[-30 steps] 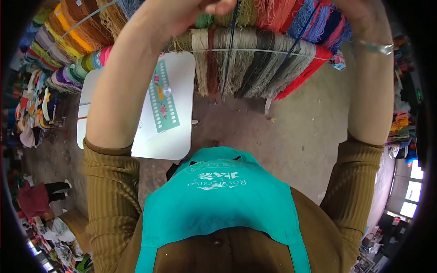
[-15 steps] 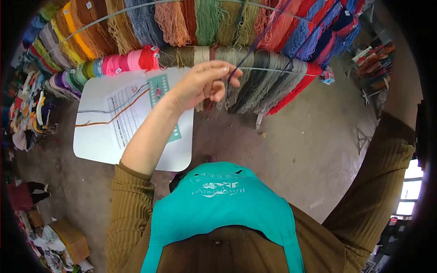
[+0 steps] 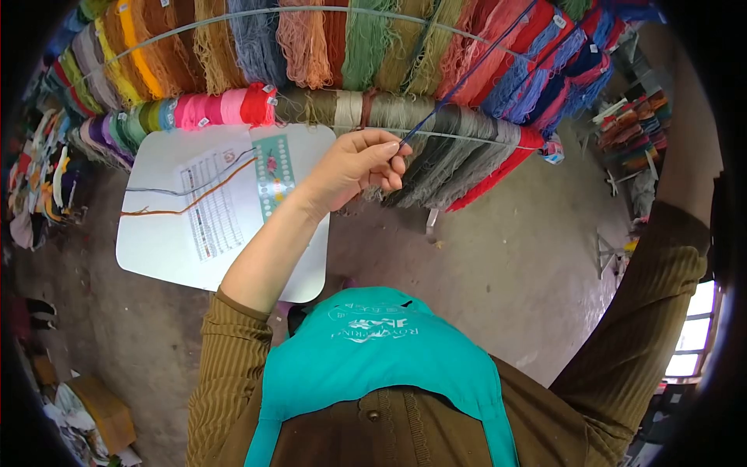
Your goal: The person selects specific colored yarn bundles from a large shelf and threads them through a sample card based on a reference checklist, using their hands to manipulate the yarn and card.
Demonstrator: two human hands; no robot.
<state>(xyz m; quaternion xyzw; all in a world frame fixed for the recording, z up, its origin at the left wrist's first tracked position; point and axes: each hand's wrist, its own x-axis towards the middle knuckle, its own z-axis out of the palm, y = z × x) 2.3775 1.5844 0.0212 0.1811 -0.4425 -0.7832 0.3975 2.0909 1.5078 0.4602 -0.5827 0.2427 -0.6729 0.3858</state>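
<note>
My left hand [image 3: 359, 170] reaches up in front of the lower rack, thumb and fingers pinched on a dark blue yarn strand [image 3: 461, 82]. From the pinch the strand runs taut up and to the right, past the top edge of the view. My right forearm [image 3: 689, 148] rises along the right side; its hand lies outside the picture. Behind my left hand hang grey yarn skeins [image 3: 443, 156]. Blue skeins [image 3: 510, 89] hang further right, near the strand.
A white table [image 3: 159, 245] stands at left, with a printed sheet [image 3: 214, 222], a green card [image 3: 274, 183], a brown strand [image 3: 210, 193] and a grey-blue strand [image 3: 159, 190] on it. Metal rails [image 3: 311, 8] carry coloured skeins. A cardboard box [image 3: 105, 412] sits lower left.
My left hand has moved slightly right and down, and its fingers have closed from a looser hold into a pinch on the strand. The view has shifted a little.
</note>
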